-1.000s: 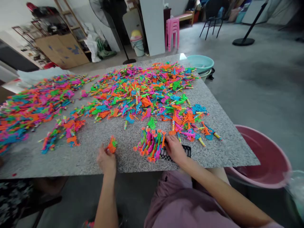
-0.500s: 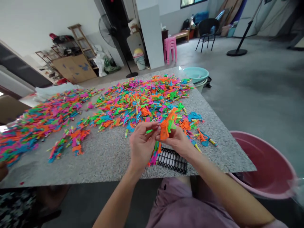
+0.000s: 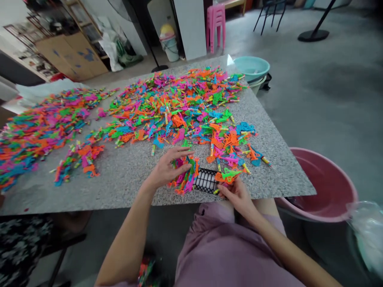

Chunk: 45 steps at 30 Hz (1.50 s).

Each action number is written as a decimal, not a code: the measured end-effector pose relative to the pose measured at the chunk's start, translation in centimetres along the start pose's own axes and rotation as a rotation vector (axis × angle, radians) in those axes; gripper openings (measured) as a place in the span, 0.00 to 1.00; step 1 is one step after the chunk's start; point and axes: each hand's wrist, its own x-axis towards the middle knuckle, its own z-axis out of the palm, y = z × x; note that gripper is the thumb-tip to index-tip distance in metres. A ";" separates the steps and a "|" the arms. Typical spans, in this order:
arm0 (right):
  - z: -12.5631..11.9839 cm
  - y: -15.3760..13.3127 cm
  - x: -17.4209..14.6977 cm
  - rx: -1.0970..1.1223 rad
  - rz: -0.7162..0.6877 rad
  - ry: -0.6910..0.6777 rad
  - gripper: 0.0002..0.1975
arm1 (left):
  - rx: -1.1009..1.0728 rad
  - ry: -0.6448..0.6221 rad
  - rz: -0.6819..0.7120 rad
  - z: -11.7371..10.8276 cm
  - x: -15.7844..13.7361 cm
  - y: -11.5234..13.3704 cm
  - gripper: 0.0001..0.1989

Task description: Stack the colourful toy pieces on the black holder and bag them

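Note:
My right hand (image 3: 238,196) pinches a few small plastic toy guns (image 3: 228,175), orange and green with a pink part below, at the right end of a black lattice basket (image 3: 206,181). White bars or tubes show through the basket's grid. At its left end stands a tight row of colourful toy guns (image 3: 186,179). My left hand (image 3: 169,166) is beside this row, thumb and fingers apart, with fingertips over the top of it. Whether those fingertips touch the row I cannot tell. Behind the basket lies a loose cluster of toy guns (image 3: 230,143).
Large heaps of toy guns (image 3: 167,107) cover the back and left (image 3: 50,127) of the granite table (image 3: 125,191). A pink tub (image 3: 326,179) stands by the right edge, a turquoise basin (image 3: 251,67) at the far corner. Another person's patterned clothing (image 3: 24,247) shows at lower left.
My hands have come down and apart. The toy guns held between both hands are now in my right hand at the basket; my left hand has moved to the row. The view tilts lower.

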 end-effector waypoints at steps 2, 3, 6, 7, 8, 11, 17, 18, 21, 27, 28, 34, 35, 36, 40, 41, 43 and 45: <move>0.0 1.4 0.1 -0.090 -0.016 -0.023 0.17 | 0.007 0.049 -0.084 0.7 -1.6 0.4 0.18; 0.0 1.8 0.6 -0.135 -0.014 -0.049 0.16 | 0.018 0.084 -0.132 0.9 -2.5 0.7 0.17; -0.2 1.6 3.5 -0.190 0.021 -0.143 0.16 | 0.073 0.213 -0.273 1.7 -4.8 1.9 0.18; -0.3 1.2 4.8 -0.185 0.031 -0.179 0.17 | 0.092 0.255 -0.313 2.0 -5.3 2.4 0.20; -0.4 0.7 6.0 -0.182 0.037 -0.214 0.17 | 0.106 0.294 -0.343 2.3 -5.5 2.9 0.22; -1.0 -1.2 9.0 -0.284 0.000 -0.257 0.15 | 0.146 0.373 -0.339 2.7 -5.7 4.5 0.29; -1.7 -3.2 6.0 -0.451 -0.098 -0.220 0.13 | 0.354 -0.004 0.092 2.4 -6.9 6.1 0.38; -1.5 -3.0 4.7 -0.474 -0.097 -0.243 0.13 | 0.389 -0.063 0.113 2.6 -7.1 6.1 0.38; -0.3 -1.5 1.4 -0.506 -0.130 -0.246 0.11 | 0.486 -0.040 0.122 3.5 -7.5 5.6 0.31; 1.8 0.9 0.4 -0.417 -0.161 -0.191 0.08 | 0.455 0.140 0.133 4.9 -7.4 5.1 0.20; 2.0 0.8 0.5 -0.511 -0.177 -0.184 0.06 | 0.442 0.132 0.127 5.0 -7.4 5.1 0.19; 3.1 -0.8 0.7 -0.912 -0.211 -0.228 0.03 | 0.419 0.058 0.248 4.5 -7.3 4.8 0.20; 3.3 -1.2 0.8 -0.943 -0.193 -0.264 0.04 | 0.402 0.041 0.252 4.5 -7.2 4.8 0.19; 3.5 -1.7 1.1 -0.976 -0.173 -0.309 0.05 | 0.383 0.031 0.239 4.5 -7.2 4.7 0.18; 4.2 -3.8 2.3 -1.101 -0.128 -0.506 0.09 | 0.359 0.067 0.161 5.0 -7.1 4.7 0.13; 4.3 -4.2 2.4 -1.133 -0.123 -0.544 0.08 | 0.366 0.088 0.152 5.2 -7.1 4.7 0.14; 4.6 -4.6 2.4 -1.201 -0.131 -0.594 0.09 | 0.400 0.112 0.150 5.6 -7.0 4.8 0.17; 5.1 -4.5 2.0 -1.249 -0.183 -0.618 0.10 | 0.453 0.103 0.169 5.8 -6.9 4.8 0.22</move>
